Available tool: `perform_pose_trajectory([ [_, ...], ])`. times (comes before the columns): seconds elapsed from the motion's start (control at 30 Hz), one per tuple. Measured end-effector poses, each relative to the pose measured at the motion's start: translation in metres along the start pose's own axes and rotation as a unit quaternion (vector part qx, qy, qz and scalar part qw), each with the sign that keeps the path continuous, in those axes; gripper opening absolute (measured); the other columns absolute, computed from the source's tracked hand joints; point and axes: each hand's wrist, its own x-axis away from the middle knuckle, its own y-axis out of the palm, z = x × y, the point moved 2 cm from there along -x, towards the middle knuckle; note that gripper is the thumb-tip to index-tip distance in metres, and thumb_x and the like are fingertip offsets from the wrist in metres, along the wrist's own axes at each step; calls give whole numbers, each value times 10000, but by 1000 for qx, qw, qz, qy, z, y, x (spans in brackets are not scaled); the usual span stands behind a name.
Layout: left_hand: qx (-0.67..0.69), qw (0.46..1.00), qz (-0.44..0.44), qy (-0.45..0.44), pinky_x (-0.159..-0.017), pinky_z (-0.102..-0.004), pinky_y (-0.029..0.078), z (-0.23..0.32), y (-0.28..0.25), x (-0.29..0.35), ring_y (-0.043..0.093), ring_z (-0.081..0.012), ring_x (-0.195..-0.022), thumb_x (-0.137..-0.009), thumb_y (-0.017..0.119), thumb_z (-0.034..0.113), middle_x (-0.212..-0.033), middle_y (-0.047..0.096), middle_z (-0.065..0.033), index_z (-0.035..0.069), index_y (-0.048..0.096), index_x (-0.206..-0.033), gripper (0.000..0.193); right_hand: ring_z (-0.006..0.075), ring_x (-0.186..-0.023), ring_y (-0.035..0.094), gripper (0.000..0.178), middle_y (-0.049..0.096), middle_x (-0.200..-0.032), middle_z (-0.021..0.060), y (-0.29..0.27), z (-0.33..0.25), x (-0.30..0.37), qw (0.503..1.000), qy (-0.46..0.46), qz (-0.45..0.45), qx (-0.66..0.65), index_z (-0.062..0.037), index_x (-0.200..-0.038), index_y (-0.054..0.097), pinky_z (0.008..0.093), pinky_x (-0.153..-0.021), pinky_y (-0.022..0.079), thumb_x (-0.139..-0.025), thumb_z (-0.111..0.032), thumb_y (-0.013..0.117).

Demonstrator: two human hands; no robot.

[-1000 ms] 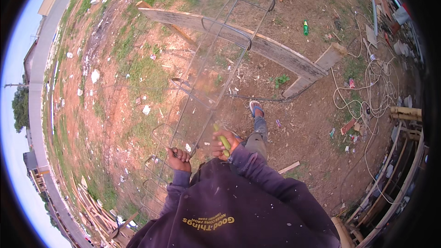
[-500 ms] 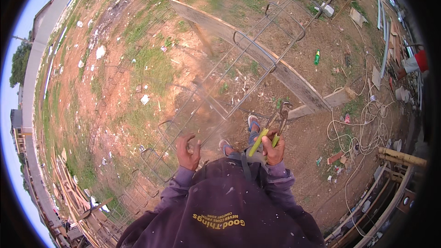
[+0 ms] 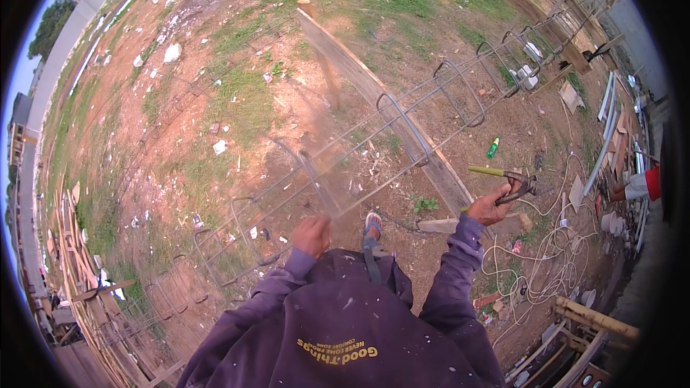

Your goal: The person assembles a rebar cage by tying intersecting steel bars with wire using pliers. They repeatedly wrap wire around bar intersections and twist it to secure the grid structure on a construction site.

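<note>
A long steel rebar cage (image 3: 406,109), made of thin bars with bent stirrups, runs diagonally in front of me from lower left to upper right. My left hand (image 3: 313,236) is closed on its near bar, beside a stirrup corner that looks blurred; the fingertips are hidden. Out to the right, my right hand (image 3: 492,203) grips a pair of pincers (image 3: 528,185) with yellow-green handles. Their dark metal head points right, and one handle sticks out to the left, clear of the cage.
A wooden plank (image 3: 352,65) on edge crosses under the cage. Coiled pale hose or cable (image 3: 546,262) lies at right, near a green bottle (image 3: 493,147). Another person's red sleeve (image 3: 652,184) shows at the far right. Timber strips (image 3: 75,273) are piled at left.
My right hand has swung outward to the right with the pincers, which have turned from pointing up to pointing sideways. My left hand has moved slightly right and closed. The view has shifted.
</note>
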Motion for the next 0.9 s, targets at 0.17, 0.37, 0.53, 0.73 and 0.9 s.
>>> perform_pose_trajectory([
  [0.17,31,980,-80,-177,-693,-393,512,30,-27,-22,645,-339,-789,-767,701,175,-843,663,-155,38,685,-956,234,405,-886,621,362,633,-1000,275,-4,72,70,946,164,-236,151,27,-1160,595,440,-752,469,-969,-278,559],
  [0.37,78,930,-210,-291,-574,-350,435,51,-40,-40,577,-206,-598,-839,674,492,-665,607,-163,3,703,-977,509,481,-919,592,478,638,-954,307,-13,112,123,909,154,-337,190,45,-1085,628,495,-764,448,-994,-397,470],
  [0.53,89,955,-165,-229,-624,-486,435,42,-33,-31,595,-419,-697,-864,620,509,-684,575,-234,17,677,-849,495,470,-914,609,644,652,-1009,291,-5,145,116,847,131,-438,270,9,-1189,625,515,-760,463,-969,-559,414],
  [0.73,152,951,-146,-227,-604,-477,422,30,-35,-22,580,-399,-647,-850,637,492,-641,573,-200,8,642,-752,494,423,-921,624,633,673,-1026,235,-3,181,99,832,120,-465,277,-41,-1150,668,480,-775,475,-956,-591,421],
  [0.9,222,939,-117,-234,-588,-459,413,26,-29,-25,580,-364,-620,-826,677,473,-613,571,-166,30,653,-733,453,401,-914,629,644,679,-1002,210,-22,143,74,843,115,-439,288,-27,-1142,658,468,-785,475,-939,-604,454],
])
